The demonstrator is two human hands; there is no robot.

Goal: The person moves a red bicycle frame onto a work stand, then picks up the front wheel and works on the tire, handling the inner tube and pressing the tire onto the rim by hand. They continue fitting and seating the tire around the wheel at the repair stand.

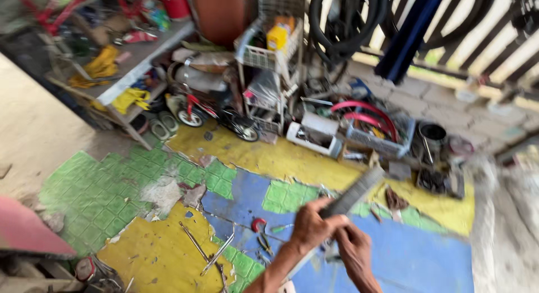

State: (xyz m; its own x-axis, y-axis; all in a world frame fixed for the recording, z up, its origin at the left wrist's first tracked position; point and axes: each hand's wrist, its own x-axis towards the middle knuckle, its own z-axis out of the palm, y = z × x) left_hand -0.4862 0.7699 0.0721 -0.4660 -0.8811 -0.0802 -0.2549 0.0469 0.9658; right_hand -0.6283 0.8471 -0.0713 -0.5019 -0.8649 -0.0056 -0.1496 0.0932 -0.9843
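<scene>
My left hand [310,225] grips a long grey ridged strip [353,194] that slants up to the right, above the worn floor mat. My right hand [353,252] sits just below and to the right, fingers closed around the strip's lower part. Both hands hover over the blue patch of the foam floor mat [415,253]. Small tools lie on the mat left of my hands, among them red-handled pliers [259,225] and thin metal rods [210,253]. The frame is motion-blurred.
A small red child's bicycle [216,113] stands by a wire rack [266,74]. A cluttered shelf [129,68] is at the left. Baskets of parts [379,135], a white tray [314,135] and a metal can [432,134] line the back. Black tyres [345,23] hang on the fence.
</scene>
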